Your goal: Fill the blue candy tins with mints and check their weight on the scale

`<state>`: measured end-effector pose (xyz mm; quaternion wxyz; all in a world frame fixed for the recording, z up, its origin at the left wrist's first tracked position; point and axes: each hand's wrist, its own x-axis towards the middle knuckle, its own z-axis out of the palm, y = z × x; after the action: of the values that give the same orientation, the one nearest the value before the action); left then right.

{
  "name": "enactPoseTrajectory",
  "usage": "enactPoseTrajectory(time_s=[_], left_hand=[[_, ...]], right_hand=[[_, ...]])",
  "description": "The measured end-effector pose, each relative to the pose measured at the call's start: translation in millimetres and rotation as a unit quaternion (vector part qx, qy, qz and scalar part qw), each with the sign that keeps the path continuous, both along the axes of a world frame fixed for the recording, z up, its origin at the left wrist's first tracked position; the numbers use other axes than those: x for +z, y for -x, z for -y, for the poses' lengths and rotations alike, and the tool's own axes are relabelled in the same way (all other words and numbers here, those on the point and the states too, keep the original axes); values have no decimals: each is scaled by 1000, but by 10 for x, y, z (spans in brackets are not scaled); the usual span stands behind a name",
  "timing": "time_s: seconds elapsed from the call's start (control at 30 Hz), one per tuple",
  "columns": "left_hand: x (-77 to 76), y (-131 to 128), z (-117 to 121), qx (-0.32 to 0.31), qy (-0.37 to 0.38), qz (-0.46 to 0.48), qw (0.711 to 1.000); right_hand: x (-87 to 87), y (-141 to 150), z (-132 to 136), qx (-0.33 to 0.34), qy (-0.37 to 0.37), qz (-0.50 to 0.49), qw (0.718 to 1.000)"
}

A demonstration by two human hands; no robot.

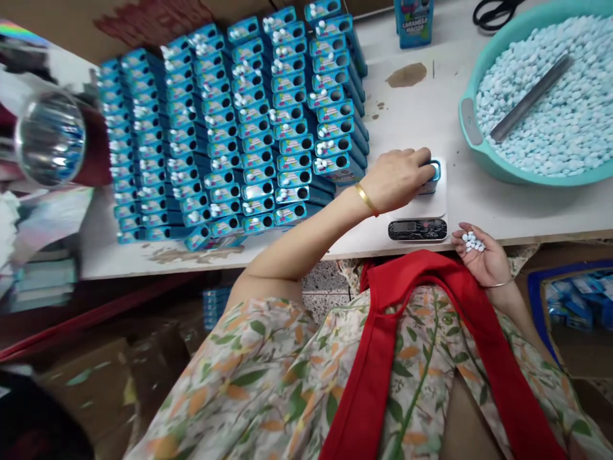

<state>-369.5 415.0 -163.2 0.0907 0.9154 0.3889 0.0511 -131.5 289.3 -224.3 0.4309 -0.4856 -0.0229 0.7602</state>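
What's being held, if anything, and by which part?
Right grip: loose pale candies, cupped in the palm. Left grip: at the top of a blue container on the scale; holding or just touching, I can't tell.

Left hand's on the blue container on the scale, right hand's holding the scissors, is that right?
Not quite: the head view shows the right hand cupping small pale pieces instead. The left hand is on the blue container on the scale.

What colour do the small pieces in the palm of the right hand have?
The small pieces in the right hand are pale bluish-white, seen best in the head view.
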Motion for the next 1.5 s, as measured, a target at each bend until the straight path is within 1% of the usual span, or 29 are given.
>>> enactPoseTrajectory(time_s=[0.07,0.1,0.17,0.23,0.3,0.37,0.43,0.5,0.57,0.63,0.7,0.77,0.9,1.03,1.13,1.23,1.3,1.4,1.5], left_hand=[[1,-19,-11,-7,13,6,1000],[40,3,-2,-8,17,16,1000],[171,103,42,0,21,53,998],[306,256,116,36,11,118,992],[365,438,211,102,-9,200,974],[308,617,316,167,-23,270,948],[154,768,419,211,-19,306,928],[-34,872,509,239,-2,308,921],[-192,923,579,260,13,288,921],[-289,928,622,278,27,257,925],[-330,898,637,289,40,238,926],[-342,846,626,286,52,248,924],[-351,712,574,262,77,299,914],[-377,574,554,270,91,273,919],[-404,496,564,274,73,242,928],[-425,454,588,267,7,212,940],[-432,438,608,247,-26,165,954],[-425,406,643,225,-35,107,968],[-389,347,669,228,-18,108,968]], right_hand=[[3,-28,16,-3,-4,0,1000],[5,-40,16,-4,-5,-1,1000],[5,-61,6,-8,-8,-5,1000],[2,-77,-13,-16,-10,-7,1000],[-4,-88,-31,-25,-8,-2,1000],[-8,-92,-46,-31,-2,6,999],[-5,-87,-54,-31,4,13,999],[6,-74,-60,-26,6,22,999],[24,-57,-65,-20,5,32,999],[44,-41,-72,-15,1,39,999],[66,-24,-82,-13,-1,42,999],[91,-4,-95,-13,-1,40,999],[151,54,-125,-8,-7,33,999],[208,142,-168,2,-19,29,999],[241,220,-208,5,-28,17,999],[263,290,-241,11,-29,-2,1000],[267,325,-252,15,-28,-15,999],[259,357,-248,20,-28,-27,999],[246,368,-233,17,-18,-30,999]])
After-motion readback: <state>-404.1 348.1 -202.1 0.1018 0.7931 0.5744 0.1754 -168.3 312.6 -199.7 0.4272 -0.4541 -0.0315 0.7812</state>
